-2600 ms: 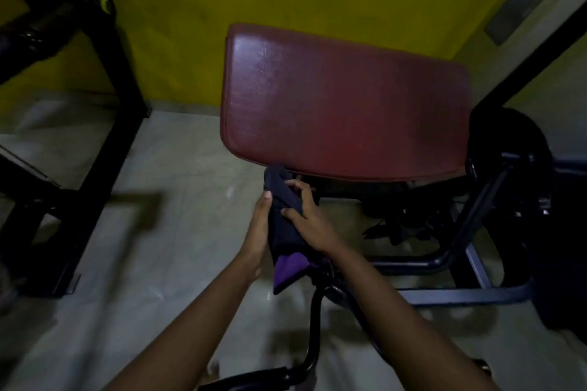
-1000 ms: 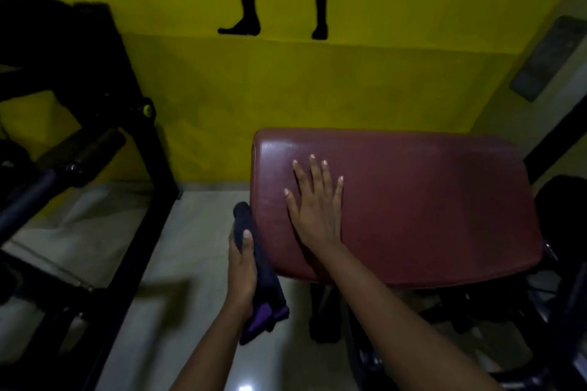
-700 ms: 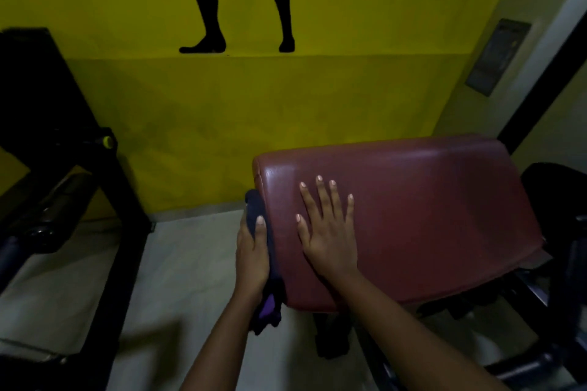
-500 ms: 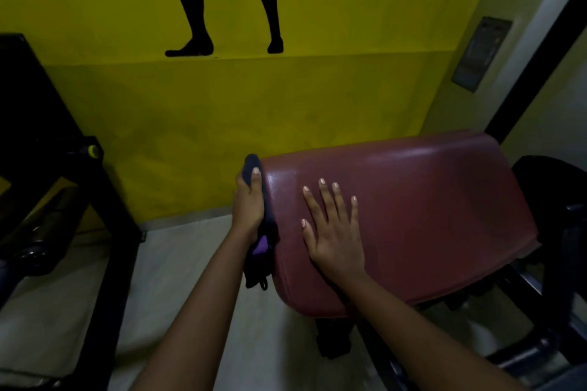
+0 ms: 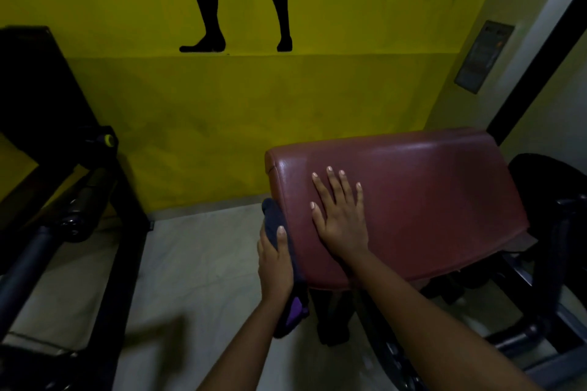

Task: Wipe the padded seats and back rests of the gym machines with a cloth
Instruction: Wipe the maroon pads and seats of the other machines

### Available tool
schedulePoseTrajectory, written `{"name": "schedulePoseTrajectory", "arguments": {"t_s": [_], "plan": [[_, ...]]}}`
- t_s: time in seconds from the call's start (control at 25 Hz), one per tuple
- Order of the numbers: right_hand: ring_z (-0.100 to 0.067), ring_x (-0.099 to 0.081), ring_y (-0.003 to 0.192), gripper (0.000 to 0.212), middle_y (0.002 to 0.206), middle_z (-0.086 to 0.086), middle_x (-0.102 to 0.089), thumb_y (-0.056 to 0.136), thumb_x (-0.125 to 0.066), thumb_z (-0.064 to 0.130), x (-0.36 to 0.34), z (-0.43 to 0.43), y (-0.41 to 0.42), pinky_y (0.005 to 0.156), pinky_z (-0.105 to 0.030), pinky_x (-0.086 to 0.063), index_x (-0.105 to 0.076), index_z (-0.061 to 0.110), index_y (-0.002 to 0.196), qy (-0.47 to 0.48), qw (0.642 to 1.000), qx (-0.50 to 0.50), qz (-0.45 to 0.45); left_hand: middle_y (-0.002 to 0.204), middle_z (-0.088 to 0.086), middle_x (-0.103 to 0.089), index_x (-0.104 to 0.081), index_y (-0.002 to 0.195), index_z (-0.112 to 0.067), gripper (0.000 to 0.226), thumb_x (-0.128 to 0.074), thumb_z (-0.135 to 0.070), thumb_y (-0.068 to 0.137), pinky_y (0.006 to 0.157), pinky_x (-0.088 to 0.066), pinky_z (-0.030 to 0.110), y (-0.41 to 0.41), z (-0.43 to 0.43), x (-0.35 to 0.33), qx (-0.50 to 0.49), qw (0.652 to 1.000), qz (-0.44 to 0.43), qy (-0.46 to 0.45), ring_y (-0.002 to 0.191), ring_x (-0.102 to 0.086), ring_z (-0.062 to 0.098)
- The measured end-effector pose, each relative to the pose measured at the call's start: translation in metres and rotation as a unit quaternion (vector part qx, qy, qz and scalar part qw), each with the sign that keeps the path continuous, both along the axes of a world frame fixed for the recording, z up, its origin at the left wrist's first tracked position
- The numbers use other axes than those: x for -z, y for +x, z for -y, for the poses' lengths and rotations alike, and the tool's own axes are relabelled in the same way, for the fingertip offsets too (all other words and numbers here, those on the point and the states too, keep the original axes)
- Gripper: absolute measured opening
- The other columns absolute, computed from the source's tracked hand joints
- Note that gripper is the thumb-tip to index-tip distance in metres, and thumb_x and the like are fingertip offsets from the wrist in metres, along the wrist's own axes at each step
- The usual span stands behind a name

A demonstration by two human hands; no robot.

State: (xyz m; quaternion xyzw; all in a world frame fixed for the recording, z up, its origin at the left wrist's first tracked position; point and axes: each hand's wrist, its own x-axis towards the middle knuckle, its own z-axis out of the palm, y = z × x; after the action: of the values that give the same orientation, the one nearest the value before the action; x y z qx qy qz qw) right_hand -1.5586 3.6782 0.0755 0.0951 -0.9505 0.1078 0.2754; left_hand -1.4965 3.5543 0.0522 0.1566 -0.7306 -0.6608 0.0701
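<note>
Dark cloth [image 5: 273,216], purple at bottom, hangs against left edge of maroon pad [image 5: 444,200].

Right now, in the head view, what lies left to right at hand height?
Black machine → left hand gripping the cloth → right hand flat on the pad → dark frame.

The light is dim and the colours are muted. The yellow wall [image 5: 222,111] is the brightest surface, its upper band lighter than the lower. A pale sheen along the far top of the maroon pad [image 5: 438,194] points to light from overhead. The black machine frame [image 5: 47,98] on the left sinks to near-black, and the dark cloth [image 5: 275,216] barely separates from the shade at the pad's left edge. A soft, blurred shadow lies on the pale floor [image 5: 206,263], near left. Straight lines lean at the right edge, and fine detail is smeared throughout.
</note>
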Motion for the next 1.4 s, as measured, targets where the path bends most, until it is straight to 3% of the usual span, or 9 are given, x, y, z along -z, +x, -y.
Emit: {"name": "schedulePoseTrajectory", "arguments": {"t_s": [0.24, 0.4, 0.48, 0.6, 0.72, 0.88, 0.96, 1.16, 1.4], "plan": [[-0.016, -0.011, 0.144, 0.056, 0.155, 0.0, -0.024, 0.092, -0.025, 0.049, -0.009, -0.004, 0.007, 0.117, -0.044, -0.001, -0.031, 0.029, 0.144, -0.068, 0.996, -0.047, 0.042, 0.144, 0.007, -0.043, -0.028, 0.145, -0.019, 0.052, -0.037, -0.038, 0.098, 0.096, -0.037, 0.025, 0.014, 0.034, -0.009, 0.051, 0.998, -0.019, -0.041, 0.127, -0.046, 0.025], [-0.02, -0.029, 0.138, 0.04, 0.146, -0.006, -0.04, 0.095, -0.045, 0.027, -0.031, 0.023, 0.019, 0.115, -0.036, -0.019, -0.05, 0.018, 0.133, -0.197, 0.975, -0.089, 0.041, 0.147, 0.01, -0.04, -0.021, 0.148, -0.023, 0.057, -0.035, -0.045, 0.097, 0.103, -0.039, 0.038, -0.009, 0.074, -0.04, 0.006, 0.999, -0.007, 0.04, 0.129, -0.044, 0.031], [-0.019, -0.039, 0.13, 0.034, 0.137, -0.008, -0.047, 0.094, -0.05, 0.017, -0.042, 0.059, 0.024, 0.101, -0.015, -0.024, -0.055, 0.015, 0.127, -0.277, 0.95, -0.138, 0.044, 0.145, 0.011, -0.041, -0.022, 0.147, -0.022, 0.056, -0.035, -0.043, 0.097, 0.099, -0.041, 0.037, -0.024, 0.088, -0.056, -0.006, 0.997, -0.036, 0.069, 0.127, -0.046, 0.031], [-0.01, -0.042, 0.123, 0.03, 0.134, -0.004, -0.046, 0.095, -0.05, 0.019, -0.058, 0.117, 0.01, 0.096, -0.019, -0.038, -0.057, 0.017, 0.125, -0.365, 0.9, -0.215, 0.101, 0.144, 0.012, -0.042, -0.025, 0.146, -0.019, 0.053, -0.036, -0.039, 0.098, 0.096, -0.043, 0.038, -0.054, 0.113, -0.071, -0.035, 0.988, -0.081, 0.127, 0.125, -0.048, 0.031], [0.0, -0.034, 0.119, 0.041, 0.14, -0.001, -0.035, 0.096, -0.05, 0.03, -0.065, 0.166, -0.027, 0.093, -0.013, -0.032, -0.045, 0.025, 0.136, -0.416, 0.85, -0.239, 0.216, 0.14, 0.011, -0.047, -0.034, 0.141, -0.017, 0.056, -0.035, -0.048, 0.095, 0.083, -0.048, 0.035, -0.088, 0.14, -0.092, 0.002, 0.975, -0.072, 0.212, 0.111, -0.057, 0.026], [-0.014, -0.049, 0.12, 0.065, 0.14, -0.001, -0.043, 0.082, -0.054, 0.056, -0.059, 0.218, -0.113, 0.095, -0.03, -0.046, -0.038, 0.032, 0.14, -0.468, 0.825, -0.216, 0.231, 0.148, 0.011, -0.037, -0.031, 0.145, -0.012, 0.077, -0.018, -0.066, 0.091, 0.072, -0.041, 0.024, -0.163, 0.166, -0.113, 0.126, 0.963, 0.019, 0.239, 0.077, -0.05, 0.008], [-0.019, -0.052, 0.117, 0.059, 0.134, -0.003, -0.05, 0.084, -0.053, 0.044, -0.058, 0.227, -0.163, 0.094, -0.036, -0.047, -0.039, 0.031, 0.139, -0.477, 0.828, -0.182, 0.231, 0.148, 0.013, -0.037, -0.029, 0.146, -0.008, 0.078, -0.017, -0.064, 0.092, 0.072, -0.04, 0.023, -0.208, 0.172, -0.118, 0.149, 0.963, 0.03, 0.225, 0.076, -0.048, 0.007], [-0.025, -0.05, 0.118, 0.052, 0.134, -0.006, -0.048, 0.094, -0.05, 0.026, -0.062, 0.224, -0.261, 0.096, -0.044, -0.045, -0.033, 0.024, 0.143, -0.524, 0.819, -0.106, 0.207, 0.094, 0.0, -0.059, -0.043, 0.137, -0.006, 0.063, -0.023, -0.05, 0.098, 0.068, -0.044, 0.023, -0.318, 0.167, -0.121, 0.157, 0.946, 0.025, 0.281, 0.078, -0.054, 0.011], [-0.029, -0.049, 0.118, 0.055, 0.135, -0.01, -0.044, 0.093, -0.05, 0.029, -0.066, 0.199, -0.364, 0.095, -0.048, -0.045, -0.03, 0.024, 0.144, -0.534, 0.824, -0.069, 0.176, 0.134, 0.007, -0.052, -0.047, 0.135, -0.011, 0.048, -0.038, -0.04, 0.099, 0.075, -0.047, 0.03, -0.435, 0.155, -0.114, 0.122, 0.975, -0.016, 0.187, 0.105, -0.054, 0.02]]}}
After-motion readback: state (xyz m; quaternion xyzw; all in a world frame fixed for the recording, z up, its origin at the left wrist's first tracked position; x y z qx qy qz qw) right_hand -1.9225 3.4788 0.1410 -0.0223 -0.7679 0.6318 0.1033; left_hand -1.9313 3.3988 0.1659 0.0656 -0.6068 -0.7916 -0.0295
